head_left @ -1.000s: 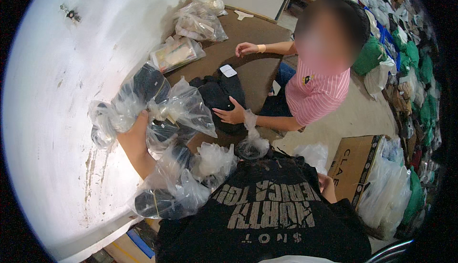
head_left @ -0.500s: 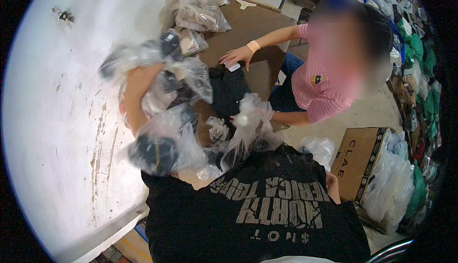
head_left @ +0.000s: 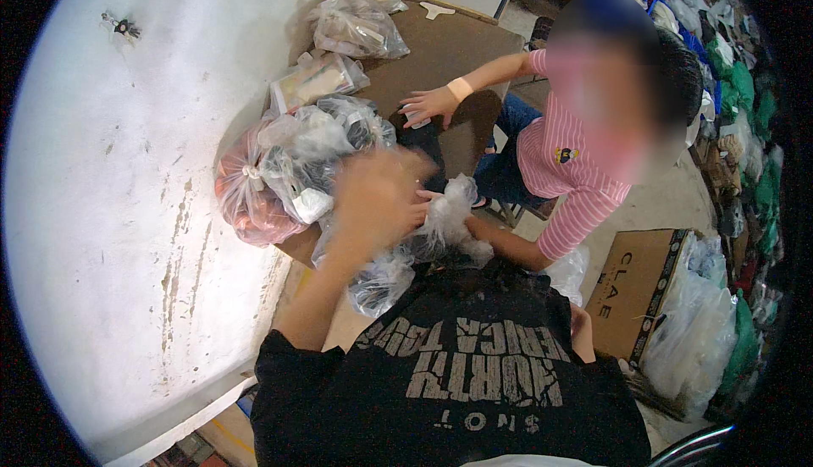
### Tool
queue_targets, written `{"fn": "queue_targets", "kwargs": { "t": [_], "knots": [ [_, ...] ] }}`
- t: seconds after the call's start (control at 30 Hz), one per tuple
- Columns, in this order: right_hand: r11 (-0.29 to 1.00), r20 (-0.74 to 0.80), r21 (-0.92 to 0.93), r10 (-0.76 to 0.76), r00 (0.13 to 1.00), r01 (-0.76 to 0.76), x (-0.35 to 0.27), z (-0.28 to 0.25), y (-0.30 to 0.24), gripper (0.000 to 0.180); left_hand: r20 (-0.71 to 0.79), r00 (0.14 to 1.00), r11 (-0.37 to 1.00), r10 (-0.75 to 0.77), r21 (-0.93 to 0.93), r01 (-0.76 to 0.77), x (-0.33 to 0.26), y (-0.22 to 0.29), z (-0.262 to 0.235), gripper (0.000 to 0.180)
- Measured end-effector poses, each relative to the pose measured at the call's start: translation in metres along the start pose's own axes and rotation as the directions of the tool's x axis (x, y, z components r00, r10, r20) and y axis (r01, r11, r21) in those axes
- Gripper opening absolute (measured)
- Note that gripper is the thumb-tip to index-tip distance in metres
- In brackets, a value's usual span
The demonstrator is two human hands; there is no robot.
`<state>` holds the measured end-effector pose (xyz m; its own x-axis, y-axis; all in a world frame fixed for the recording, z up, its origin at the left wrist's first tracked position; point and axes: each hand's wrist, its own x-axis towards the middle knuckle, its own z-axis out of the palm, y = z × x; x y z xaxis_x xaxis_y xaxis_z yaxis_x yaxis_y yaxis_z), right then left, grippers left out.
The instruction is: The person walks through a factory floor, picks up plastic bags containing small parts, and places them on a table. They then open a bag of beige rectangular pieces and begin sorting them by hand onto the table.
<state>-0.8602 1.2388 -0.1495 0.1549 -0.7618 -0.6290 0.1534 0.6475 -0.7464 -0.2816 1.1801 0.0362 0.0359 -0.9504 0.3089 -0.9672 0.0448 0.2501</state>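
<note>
My left hand [head_left: 381, 189], smeared by motion, is over the middle of the brown table [head_left: 445, 44]; its fingers cannot be made out. Just beyond it lies black cloth [head_left: 423, 141], partly covered by my hand. Left of my hand are clear plastic bags [head_left: 309, 141] with dark and white contents. A crumpled clear bag [head_left: 453, 204] sits to its right, and another bag [head_left: 381, 285] with dark contents lies near my shirt. Only a bit of my right arm [head_left: 583, 331] shows beside the black shirt; my right hand is hidden.
A person in a pink striped shirt [head_left: 542, 149] has one hand [head_left: 432, 105] on the black cloth, near a small white piece. A tied bag of reddish things [head_left: 254, 179] leans by the white wall [head_left: 110, 196]. A cardboard box [head_left: 627, 289] stands right, before heaped bags.
My left hand has moved right, from the bags by the wall to above the black cloth. The blurred bags around it now rest in a pile on the left.
</note>
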Motion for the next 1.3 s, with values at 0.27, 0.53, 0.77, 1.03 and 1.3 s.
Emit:
{"fn": "queue_targets", "kwargs": {
  "t": [0.27, 0.53, 0.77, 1.03, 1.3],
  "knots": [
    [0.997, -0.096, -0.067, -0.046, 0.994, 0.04, -0.023, 0.014, 0.0, 0.061, 0.492, 0.862, 0.983, -0.121, 0.181, 0.035, -0.103, 0.059, 0.139, 0.071],
    [0.859, -0.123, -0.42, 0.265, 0.956, -0.292, -0.007, -0.033, -0.001, 0.07, 0.452, 0.869, 0.972, -0.202, -0.014, 0.233, -0.11, 0.009, 0.18, 0.034],
    [0.675, -0.228, -0.528, 0.472, 0.852, -0.515, 0.079, -0.143, 0.094, 0.082, -0.113, 0.909, 0.914, -0.401, 0.013, 0.405, -0.074, -0.023, 0.067, 0.018],
    [0.294, -0.014, -0.939, 0.487, 0.873, -0.179, 0.059, 0.013, -0.003, 0.054, -0.228, 0.775, 0.782, -0.589, 0.08, 0.618, -0.132, 0.042, 0.043, 0.066],
    [0.537, 0.613, -0.685, 0.057, 0.788, 0.493, -0.032, 0.205, -0.188, 0.035, -0.186, 0.504, 0.536, -0.844, -0.234, 0.811, -0.274, 0.171, 0.068, 0.062]
  ]
}}
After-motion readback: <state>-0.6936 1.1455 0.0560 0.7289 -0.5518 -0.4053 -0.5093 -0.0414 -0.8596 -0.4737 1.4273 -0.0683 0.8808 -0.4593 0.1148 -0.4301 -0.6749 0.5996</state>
